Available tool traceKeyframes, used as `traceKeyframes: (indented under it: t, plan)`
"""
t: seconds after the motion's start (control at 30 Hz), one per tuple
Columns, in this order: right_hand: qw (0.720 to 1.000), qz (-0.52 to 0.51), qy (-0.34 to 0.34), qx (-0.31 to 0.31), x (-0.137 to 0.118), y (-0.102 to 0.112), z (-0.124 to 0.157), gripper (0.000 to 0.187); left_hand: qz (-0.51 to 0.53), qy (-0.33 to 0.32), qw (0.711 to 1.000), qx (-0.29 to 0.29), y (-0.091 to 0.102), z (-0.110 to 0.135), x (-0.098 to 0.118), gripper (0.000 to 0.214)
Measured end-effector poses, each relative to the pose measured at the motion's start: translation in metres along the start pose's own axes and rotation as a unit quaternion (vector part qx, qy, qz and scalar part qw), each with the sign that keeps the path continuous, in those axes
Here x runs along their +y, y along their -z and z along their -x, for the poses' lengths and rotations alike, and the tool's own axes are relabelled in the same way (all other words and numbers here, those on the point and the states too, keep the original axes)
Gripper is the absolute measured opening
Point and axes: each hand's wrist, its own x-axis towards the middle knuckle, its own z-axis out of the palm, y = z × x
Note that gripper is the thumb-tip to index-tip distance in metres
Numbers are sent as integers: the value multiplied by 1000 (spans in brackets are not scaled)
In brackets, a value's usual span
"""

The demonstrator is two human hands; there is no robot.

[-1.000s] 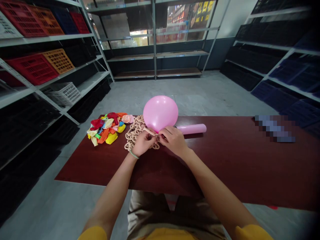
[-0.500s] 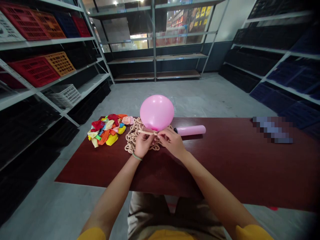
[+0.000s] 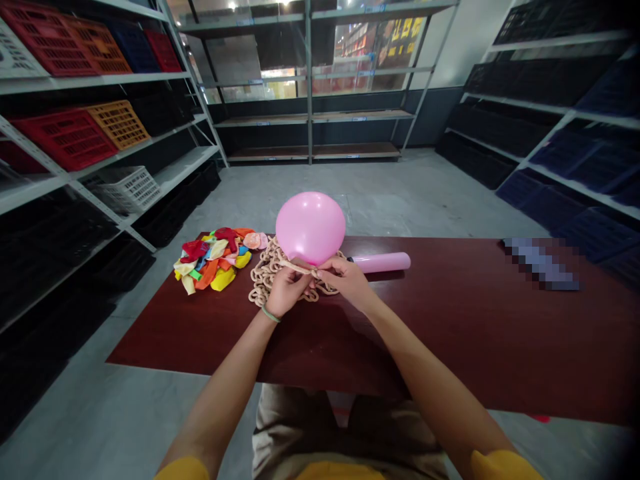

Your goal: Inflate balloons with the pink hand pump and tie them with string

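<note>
A pink inflated balloon (image 3: 311, 225) stands just beyond my fingers, its neck end toward me and hidden by them. My left hand (image 3: 287, 289) is closed, pinching a strand of beige rope (image 3: 261, 277) close under the balloon. My right hand (image 3: 347, 283) grips the same strand between thumb and forefinger, its fingertips almost meeting the left ones. Whether either hand also holds the balloon's neck cannot be made out. The rest of the rope lies in a looped heap on the table, under and around both hands.
Several uninflated coloured balloons (image 3: 213, 259) lie in a pile left of the rope. A pink balloon pump (image 3: 383, 261) lies to the right on the dark red table (image 3: 450, 333). A blurred-out flat object (image 3: 543, 265) is at the far right. Shelves with crates (image 3: 65, 137) stand around.
The balloon has shifted slightly to the left in view. My right hand has turned a little, and more of the strand shows between the hands. Both hands keep their pinch.
</note>
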Motion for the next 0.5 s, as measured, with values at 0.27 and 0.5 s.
traceKeyframes:
  t: [0.27, 0.5]
  plan:
    - [998, 24, 27, 48, 3, -2, 0, 17, 35, 32, 997, -52, 2, -4, 13, 32]
    - [954, 238, 133, 122, 4, -3, 5, 13, 70, 28, 997, 10, 0, -5, 16, 30]
